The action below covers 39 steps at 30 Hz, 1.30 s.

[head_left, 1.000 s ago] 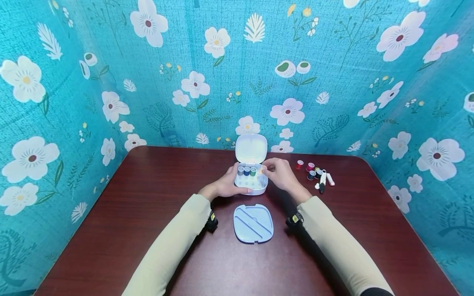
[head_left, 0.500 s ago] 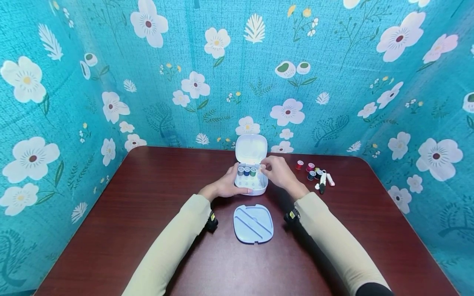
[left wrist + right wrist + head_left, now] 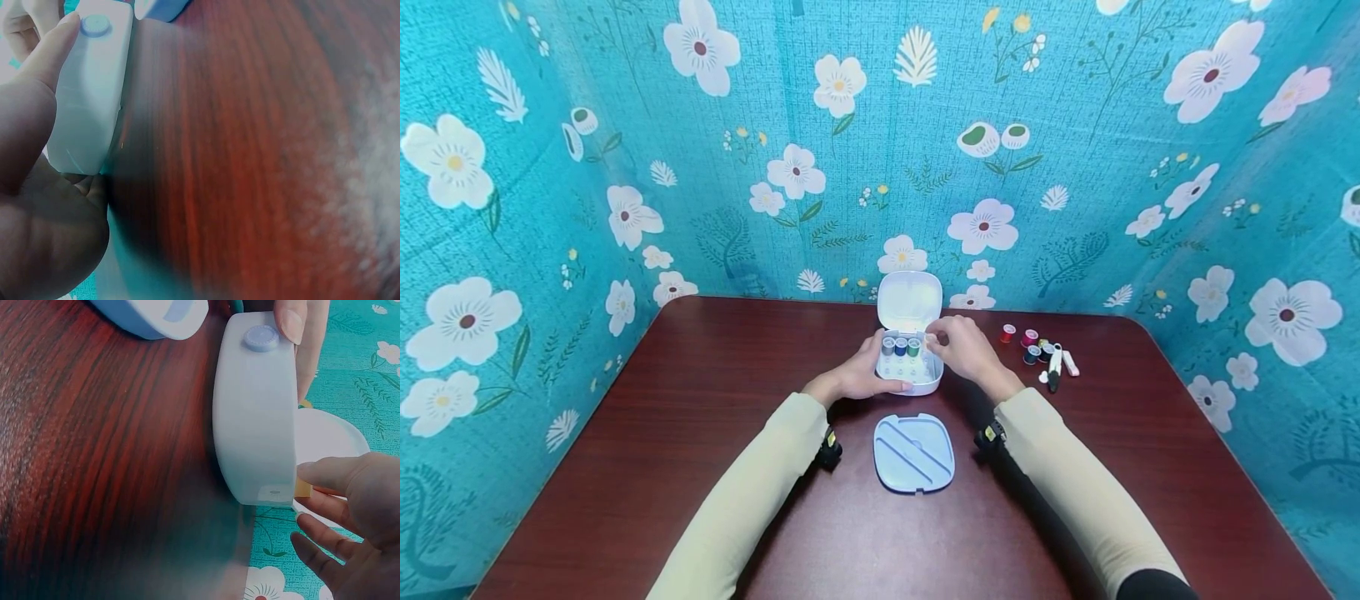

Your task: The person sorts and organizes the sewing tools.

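Observation:
A small white sewing box (image 3: 919, 389) stands with its hinged lid (image 3: 910, 300) raised. My left hand (image 3: 857, 373) grips its left side, thumb along the front near the round button (image 3: 95, 25). Along the back row inside sit a grey spool (image 3: 888, 347), a blue spool (image 3: 901, 347) and a green spool (image 3: 913, 348). At the back right corner, my right hand (image 3: 967, 347) pinches a yellow-orange thread spool (image 3: 303, 487) between thumb and fingers, right at the box's rim. Its other fingers spread outside the wall. The box partly hides this spool.
A pale blue tray insert (image 3: 913, 454) lies in front of the box. To the right are a red spool (image 3: 1007, 333), a pink spool (image 3: 1029, 337), several darker spools (image 3: 1032, 355), a white-handled tool (image 3: 1055, 365) and a small white piece (image 3: 1071, 363). A floral curtain hangs behind.
My right hand has shifted slightly inward and back over the box's right corner, with the yellow-orange spool now mostly hidden by its fingers. The left hand stays on the box.

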Tool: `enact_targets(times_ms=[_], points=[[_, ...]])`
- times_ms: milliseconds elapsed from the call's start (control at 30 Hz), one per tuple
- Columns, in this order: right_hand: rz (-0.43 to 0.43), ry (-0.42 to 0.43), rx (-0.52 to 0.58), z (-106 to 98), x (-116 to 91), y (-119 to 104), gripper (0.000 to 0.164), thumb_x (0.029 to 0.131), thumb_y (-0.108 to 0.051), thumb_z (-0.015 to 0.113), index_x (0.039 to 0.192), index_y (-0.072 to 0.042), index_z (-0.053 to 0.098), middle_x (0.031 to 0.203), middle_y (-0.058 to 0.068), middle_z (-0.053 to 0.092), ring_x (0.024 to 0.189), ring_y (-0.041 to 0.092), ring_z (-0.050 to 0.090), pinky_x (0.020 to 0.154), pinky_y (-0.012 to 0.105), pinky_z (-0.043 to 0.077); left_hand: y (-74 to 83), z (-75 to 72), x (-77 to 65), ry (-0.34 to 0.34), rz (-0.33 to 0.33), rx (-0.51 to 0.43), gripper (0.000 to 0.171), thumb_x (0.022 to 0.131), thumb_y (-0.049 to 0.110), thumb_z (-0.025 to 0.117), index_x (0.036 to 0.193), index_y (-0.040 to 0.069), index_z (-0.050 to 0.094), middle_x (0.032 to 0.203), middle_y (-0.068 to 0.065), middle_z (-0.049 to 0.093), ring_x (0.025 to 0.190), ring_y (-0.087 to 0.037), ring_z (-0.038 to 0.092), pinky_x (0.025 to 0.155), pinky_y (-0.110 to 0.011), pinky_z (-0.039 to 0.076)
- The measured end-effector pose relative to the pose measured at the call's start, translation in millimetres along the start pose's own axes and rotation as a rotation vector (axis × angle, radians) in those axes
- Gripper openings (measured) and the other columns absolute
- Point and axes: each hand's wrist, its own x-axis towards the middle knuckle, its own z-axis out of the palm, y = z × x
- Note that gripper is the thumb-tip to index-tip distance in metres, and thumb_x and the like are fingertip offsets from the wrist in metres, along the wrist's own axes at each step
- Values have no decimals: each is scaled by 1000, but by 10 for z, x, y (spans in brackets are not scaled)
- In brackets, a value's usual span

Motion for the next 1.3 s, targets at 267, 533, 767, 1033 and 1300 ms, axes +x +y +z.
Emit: enact_targets(times_ms=[267,533,767,1033,1300], points=[[0,-1,-38,38,-13,3,20,95,-16,75,112,-7,77,102,9,71,96,26,57,87,44,51,2,17,-6,-2,11,-4,113,85,46,83,162,13,7,152,-15,31,136,-27,38,115,-46,34],[1,-3,-83,65,-5,17,24,95,-20,76,116,-8,77,115,11,68,109,28,55,96,50,51,14,4,-8,-1,6,-15,115,85,46,83,163,14,5,152,-14,31,136,-27,39,114,-45,34],[7,-1,-78,90,-3,40,25,94,-20,76,116,-7,77,116,12,65,112,28,53,97,51,50,-1,4,14,-2,9,-9,113,84,47,83,162,14,7,152,-14,31,135,-26,39,114,-45,35],[16,-7,-84,126,2,66,24,95,-21,75,115,-8,77,115,10,63,110,28,53,95,50,50,2,-2,3,-7,0,-5,114,85,47,83,162,14,5,152,-14,31,136,-26,38,114,-44,35],[34,0,-96,156,29,71,24,94,-23,77,115,-10,77,115,10,63,109,28,54,93,51,51,12,-1,-3,2,6,-1,115,84,47,83,162,12,6,154,-16,29,137,-28,38,114,-46,34]])
